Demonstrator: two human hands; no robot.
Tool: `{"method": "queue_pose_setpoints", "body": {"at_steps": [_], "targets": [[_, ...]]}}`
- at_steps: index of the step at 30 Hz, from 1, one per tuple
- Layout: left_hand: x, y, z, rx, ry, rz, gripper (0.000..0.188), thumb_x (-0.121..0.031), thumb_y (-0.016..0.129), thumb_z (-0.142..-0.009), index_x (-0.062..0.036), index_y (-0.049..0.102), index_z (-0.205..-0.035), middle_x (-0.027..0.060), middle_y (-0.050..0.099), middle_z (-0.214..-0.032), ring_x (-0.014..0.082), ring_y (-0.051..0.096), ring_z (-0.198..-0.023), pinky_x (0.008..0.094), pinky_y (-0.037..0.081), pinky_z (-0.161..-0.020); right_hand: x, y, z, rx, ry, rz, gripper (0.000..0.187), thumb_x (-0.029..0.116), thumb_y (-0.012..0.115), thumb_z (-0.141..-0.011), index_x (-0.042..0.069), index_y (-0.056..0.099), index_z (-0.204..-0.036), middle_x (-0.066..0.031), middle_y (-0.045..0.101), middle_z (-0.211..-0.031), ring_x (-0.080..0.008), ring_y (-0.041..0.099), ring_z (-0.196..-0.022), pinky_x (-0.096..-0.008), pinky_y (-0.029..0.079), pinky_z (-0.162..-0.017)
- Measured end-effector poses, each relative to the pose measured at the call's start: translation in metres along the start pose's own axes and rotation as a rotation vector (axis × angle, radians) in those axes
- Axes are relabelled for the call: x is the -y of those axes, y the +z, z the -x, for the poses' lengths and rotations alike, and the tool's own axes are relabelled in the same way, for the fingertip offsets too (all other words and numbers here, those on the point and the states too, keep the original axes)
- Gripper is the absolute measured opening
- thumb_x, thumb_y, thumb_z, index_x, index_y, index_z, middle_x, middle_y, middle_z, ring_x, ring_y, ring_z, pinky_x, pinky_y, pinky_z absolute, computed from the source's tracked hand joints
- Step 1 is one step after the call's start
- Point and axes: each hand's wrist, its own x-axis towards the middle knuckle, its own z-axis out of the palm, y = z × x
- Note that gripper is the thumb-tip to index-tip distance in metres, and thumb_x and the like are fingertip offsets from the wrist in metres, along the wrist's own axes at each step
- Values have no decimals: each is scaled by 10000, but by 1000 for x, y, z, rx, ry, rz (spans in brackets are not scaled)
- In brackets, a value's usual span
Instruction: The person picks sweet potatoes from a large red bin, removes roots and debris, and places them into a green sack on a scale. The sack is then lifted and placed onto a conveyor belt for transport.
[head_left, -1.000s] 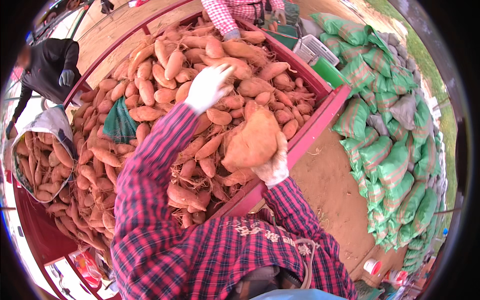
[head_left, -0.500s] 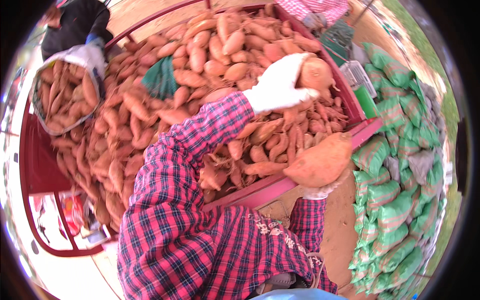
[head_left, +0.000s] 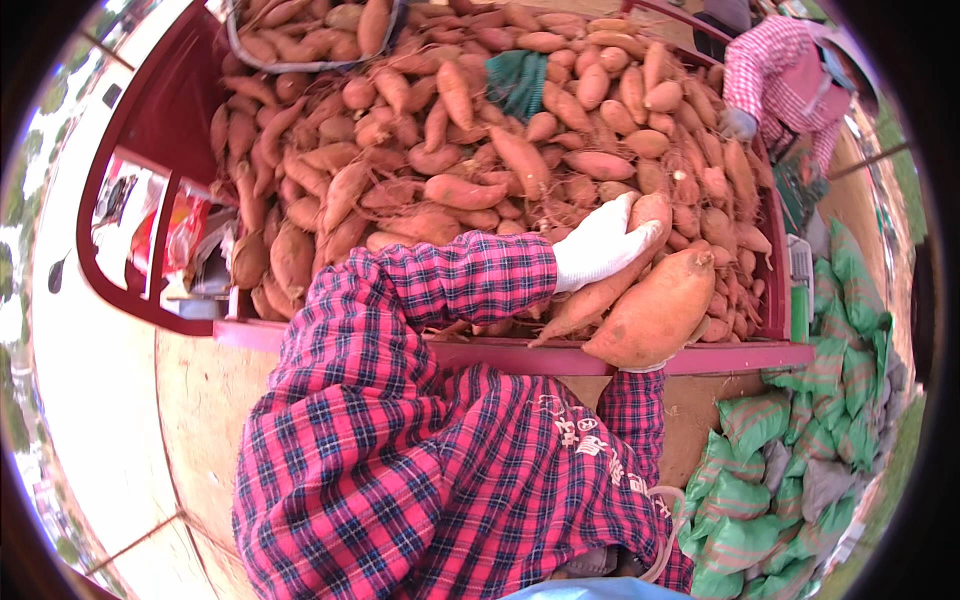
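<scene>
My left hand [head_left: 612, 240], in a white knit glove, is curled at the near right of the heap of sweet potatoes [head_left: 450, 195]. Its fingers and thumb close around a sweet potato [head_left: 654, 212] lying among the others. My right hand is almost wholly hidden beneath a very large, pale orange sweet potato [head_left: 655, 308], which it holds just above the cart's near rail [head_left: 480, 356]. Only the plaid sleeve [head_left: 635, 402] and a bit of cuff show below it. A scrap of green netting [head_left: 517, 84] lies on the heap farther back.
A white sack [head_left: 310, 64] of sweet potatoes sits at the far left. Another person in a checked shirt [head_left: 775, 75] reaches in at the far right. Filled green mesh bags [head_left: 755, 480] are stacked on the ground at right. A red frame [head_left: 125, 245] bounds the cart's left end.
The view has turned toward the left. My left hand no longer holds the big round sweet potato up and is now lower, closer to the right hand. The right hand keeps its large sweet potato.
</scene>
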Motion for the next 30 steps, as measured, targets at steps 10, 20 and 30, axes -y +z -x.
{"method": "queue_pose_setpoints", "body": {"at_steps": [10,20,30], "targets": [[29,-150,139,-457,419,-644,408,-175,683,-893,-23,616,-1265,168,660,-1206,320,641,-1115,386,509,-963,-21,-4,3,28,106,-29,993,742,580,-814,120,317,-1542,-134,358,-1572,-358,406,-1396,-539,347,-1159],[228,-347,264,-570,-1061,-821,1174,-662,790,-686,80,343,-1479,272,618,-1291,365,599,-1225,398,484,-1010,-33,1,11,35,185,-21,987,735,580,-818,111,322,-1538,-135,361,-1571,-356,417,-1388,-537,353,-1155],[196,-370,300,-649,-452,-418,704,-221,793,-811,28,499,-1400,164,641,-1286,220,621,-1171,326,491,-1009,-41,5,16,23,146,-23,981,727,581,-823,103,328,-1535,-136,364,-1570,-353,428,-1380,-534,359,-1151]]}}
